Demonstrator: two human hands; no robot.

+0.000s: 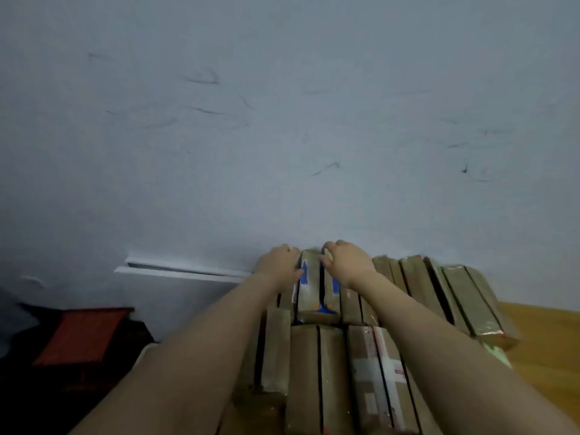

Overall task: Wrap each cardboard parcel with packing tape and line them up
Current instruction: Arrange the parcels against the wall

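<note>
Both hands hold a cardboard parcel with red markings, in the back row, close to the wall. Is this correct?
Not quite. The head view shows that the markings on the cardboard parcel are blue, not red. The rest holds: the left hand and the right hand grip it at its far end, in the back row, close to the wall.

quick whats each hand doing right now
Left hand: grips the left side of the blue-marked parcel.
Right hand: grips the same parcel's right side.
</note>
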